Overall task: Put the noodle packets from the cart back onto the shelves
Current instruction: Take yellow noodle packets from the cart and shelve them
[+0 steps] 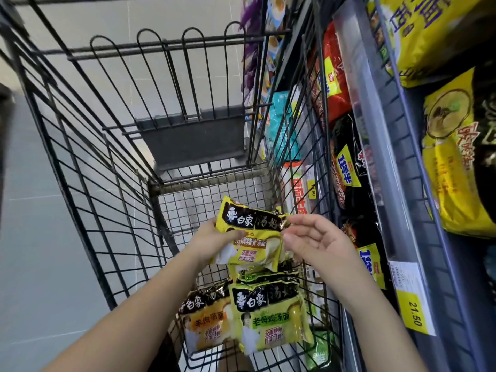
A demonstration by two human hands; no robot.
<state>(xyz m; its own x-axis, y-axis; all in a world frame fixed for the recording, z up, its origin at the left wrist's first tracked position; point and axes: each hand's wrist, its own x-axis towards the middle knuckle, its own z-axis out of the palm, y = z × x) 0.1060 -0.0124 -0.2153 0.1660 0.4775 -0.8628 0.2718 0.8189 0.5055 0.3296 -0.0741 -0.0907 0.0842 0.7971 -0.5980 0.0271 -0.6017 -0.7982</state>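
Currently, above the cart (80, 157), left hand (212, 237) and right hand (319, 240) grip the noodle packet (255, 245) by its side edges; its top points toward the cart's far end.

A yellow noodle packet (252, 237) with a dark band across its top is held face-up over the wire cart (107, 162), the left hand (212, 237) gripping its left edge and the right hand (316, 242) pinching its right. Below, an orange-labelled packet (204, 323) and a green-labelled packet (268, 318) lie overlapping in the cart, beside the stocked shelves (389, 146).
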